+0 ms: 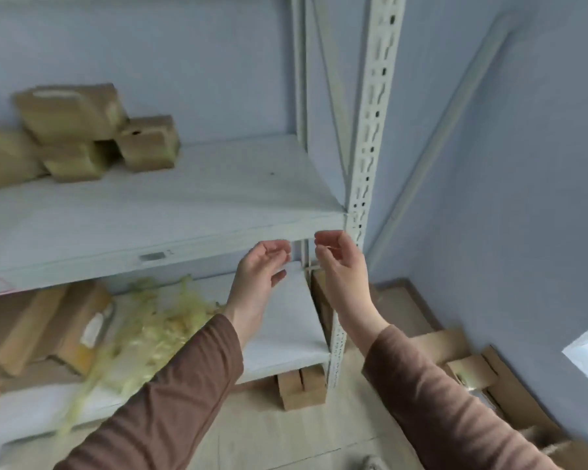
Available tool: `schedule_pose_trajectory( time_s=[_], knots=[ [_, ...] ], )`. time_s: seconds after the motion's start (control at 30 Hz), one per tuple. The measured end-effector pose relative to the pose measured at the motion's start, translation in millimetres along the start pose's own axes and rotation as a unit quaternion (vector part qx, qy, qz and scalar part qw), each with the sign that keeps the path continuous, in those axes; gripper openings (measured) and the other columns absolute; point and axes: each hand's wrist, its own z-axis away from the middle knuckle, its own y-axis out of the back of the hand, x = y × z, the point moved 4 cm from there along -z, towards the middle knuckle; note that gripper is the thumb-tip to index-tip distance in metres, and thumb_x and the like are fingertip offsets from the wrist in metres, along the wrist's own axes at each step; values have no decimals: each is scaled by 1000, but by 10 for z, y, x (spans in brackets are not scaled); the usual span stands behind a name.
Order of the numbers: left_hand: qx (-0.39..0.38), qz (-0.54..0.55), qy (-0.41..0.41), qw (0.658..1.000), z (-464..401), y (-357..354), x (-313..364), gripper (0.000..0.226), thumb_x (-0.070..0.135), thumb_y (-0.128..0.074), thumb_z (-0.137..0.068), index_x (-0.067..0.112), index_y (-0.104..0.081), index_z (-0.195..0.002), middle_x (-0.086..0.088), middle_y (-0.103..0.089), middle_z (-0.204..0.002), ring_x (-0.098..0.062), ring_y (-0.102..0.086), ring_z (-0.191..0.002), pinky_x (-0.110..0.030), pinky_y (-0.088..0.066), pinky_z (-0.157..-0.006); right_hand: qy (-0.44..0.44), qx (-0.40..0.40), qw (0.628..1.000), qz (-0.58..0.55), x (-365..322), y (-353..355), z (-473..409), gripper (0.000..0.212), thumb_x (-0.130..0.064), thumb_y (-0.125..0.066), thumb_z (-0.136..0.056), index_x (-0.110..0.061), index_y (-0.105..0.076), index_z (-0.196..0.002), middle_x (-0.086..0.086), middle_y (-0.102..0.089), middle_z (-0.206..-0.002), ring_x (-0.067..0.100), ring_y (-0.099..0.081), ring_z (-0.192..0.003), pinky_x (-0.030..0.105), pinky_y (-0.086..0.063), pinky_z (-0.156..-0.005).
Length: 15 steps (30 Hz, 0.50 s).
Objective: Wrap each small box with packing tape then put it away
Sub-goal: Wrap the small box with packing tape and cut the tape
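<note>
Several small brown boxes wrapped in yellowish tape are piled at the left of the upper shelf. My left hand and my right hand are raised side by side just below that shelf's front edge, near the right post. My left hand's fingers are loosely curled and hold nothing. The thumb and forefinger of my right hand pinch a thin pale strip of tape. Neither hand has a box in it.
A slotted metal post stands right behind my right hand. The lower shelf carries cardboard boxes and a tangle of yellowish tape scraps. A small box sits under the shelf, and flattened cardboard lies on the floor at right.
</note>
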Motion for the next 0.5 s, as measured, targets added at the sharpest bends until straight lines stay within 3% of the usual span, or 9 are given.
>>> schedule_pose_trajectory(
  time_s=[0.17, 0.37, 0.5],
  knots=[
    [109, -9, -69, 992, 441, 1523, 678, 17, 13, -57, -102, 15, -71, -111, -2, -74, -117, -18, -67, -116, -36, -51, -98, 51, -113, 992, -41, -675, -1347, 313, 18, -8, -58, -98, -21, -67, -105, -9, -68, -103, 3, -59, -88, 25, -50, -83],
    [178, -27, -102, 978, 595, 2639, 1169, 17, 14, -58, -102, 10, -72, -111, -4, -73, -118, -22, -64, -120, -41, -51, -106, 73, -199, 976, -56, -1079, -2393, 407, 17, -12, -57, -99, -25, -65, -107, -10, -65, -108, 4, -59, -90, 14, -50, -74],
    [196, -30, -109, 974, 464, 3162, 1376, 16, 13, -58, -102, 11, -72, -110, -5, -71, -122, -21, -63, -122, -42, -50, -109, 60, -229, 969, -66, -1184, -2968, 229, 23, -12, -58, -100, -26, -64, -118, -10, -64, -120, 10, -61, -100, 19, -52, -77]
  ],
)
